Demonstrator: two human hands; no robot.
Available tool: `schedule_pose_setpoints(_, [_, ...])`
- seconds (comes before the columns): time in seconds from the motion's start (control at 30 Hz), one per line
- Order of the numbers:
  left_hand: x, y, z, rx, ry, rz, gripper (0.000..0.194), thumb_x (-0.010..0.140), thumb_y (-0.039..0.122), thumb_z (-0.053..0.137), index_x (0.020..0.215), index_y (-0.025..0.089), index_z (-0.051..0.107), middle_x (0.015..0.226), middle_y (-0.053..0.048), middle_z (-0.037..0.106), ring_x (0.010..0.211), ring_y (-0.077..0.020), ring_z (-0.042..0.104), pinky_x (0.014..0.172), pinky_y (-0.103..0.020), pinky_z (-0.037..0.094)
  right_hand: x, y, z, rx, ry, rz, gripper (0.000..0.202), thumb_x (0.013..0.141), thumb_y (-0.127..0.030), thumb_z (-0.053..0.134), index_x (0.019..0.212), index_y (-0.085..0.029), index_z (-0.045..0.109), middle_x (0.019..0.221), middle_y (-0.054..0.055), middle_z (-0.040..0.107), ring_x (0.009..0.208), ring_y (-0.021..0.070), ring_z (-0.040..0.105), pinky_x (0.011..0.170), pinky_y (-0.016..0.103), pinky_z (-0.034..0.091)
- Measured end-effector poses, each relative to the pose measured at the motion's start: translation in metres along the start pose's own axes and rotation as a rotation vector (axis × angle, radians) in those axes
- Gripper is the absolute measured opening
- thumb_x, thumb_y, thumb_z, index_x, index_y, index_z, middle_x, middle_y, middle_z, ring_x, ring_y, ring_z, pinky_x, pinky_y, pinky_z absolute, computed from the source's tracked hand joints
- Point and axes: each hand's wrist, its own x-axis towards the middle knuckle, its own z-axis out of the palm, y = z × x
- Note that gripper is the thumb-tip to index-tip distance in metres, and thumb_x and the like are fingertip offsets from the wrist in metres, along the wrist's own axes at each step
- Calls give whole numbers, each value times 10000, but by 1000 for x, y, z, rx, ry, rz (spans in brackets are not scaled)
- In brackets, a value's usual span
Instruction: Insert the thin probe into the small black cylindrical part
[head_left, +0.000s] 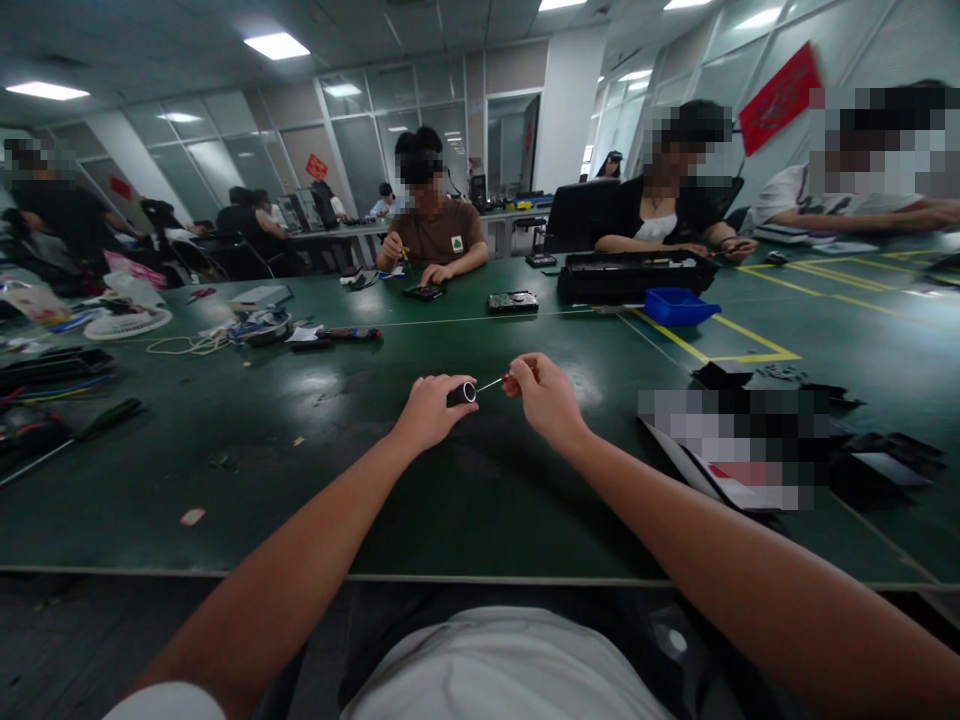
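Note:
Above the green table (300, 480), my left hand (435, 408) grips a small black cylindrical object (461, 394) with a pale ring on its end. To its right, my right hand (546, 395) is closed around the reddish handle of a screwdriver (490, 384). The thin metal shaft points left toward the black object; whether its tip touches the object is too small to tell. Both hands are raised near the middle of the view, a short gap apart.
A blue tray (681, 307), a long black case (637, 277) and a drive-like device (512, 301) lie ahead. Black parts and papers (712, 465) are at right. Cables and tools (259, 325) lie at left. A person (435, 225) works across the table.

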Motion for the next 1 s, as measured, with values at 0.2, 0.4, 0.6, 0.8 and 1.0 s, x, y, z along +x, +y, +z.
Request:
schedule_pose_setpoints(0.2, [0, 0, 0, -5, -26, -23, 379, 856, 375, 716, 1207, 236, 687, 1104, -72, 729, 1015, -270, 627, 946, -432, 429, 1, 1, -6, -117, 83, -62, 218, 964, -411, 442, 912, -231, 553, 758, 16, 659, 718, 181, 627, 706, 334, 467])
schedule_pose_setpoints(0.4, [0, -2, 2, -32, -40, -22, 368, 844, 362, 728, 1189, 236, 696, 1126, -66, 731, 1035, -268, 636, 965, -429, 431, 0, -1, -10, -106, 97, -136, 227, 977, -428, 419, 946, -239, 541, 784, 19, 660, 725, 182, 620, 707, 328, 456])
schedule_pose_setpoints(0.6, [0, -2, 3, -11, -69, -23, 379, 838, 350, 735, 1198, 240, 698, 1154, -73, 729, 1073, -275, 633, 993, -437, 422, -1, -2, -8, -179, 40, -172, 207, 981, -397, 408, 920, -242, 530, 748, 12, 644, 719, 191, 615, 712, 332, 435])
schedule_pose_setpoints(0.8, [0, -4, 3, -28, -60, -35, 392, 851, 359, 715, 1221, 233, 684, 1159, -76, 728, 1074, -275, 640, 997, -442, 434, -1, -5, -11, -245, 65, -160, 188, 973, -384, 409, 903, -245, 515, 756, 25, 647, 745, 215, 625, 705, 339, 420])
schedule_pose_setpoints(1.0, [-1, -7, 2, -167, -22, -81, 343, 855, 346, 703, 1173, 217, 686, 1164, -73, 709, 1067, -256, 642, 970, -409, 474, -1, -6, -13, -257, 90, -137, 191, 973, -380, 409, 911, -238, 522, 764, 30, 646, 753, 217, 619, 703, 337, 415])
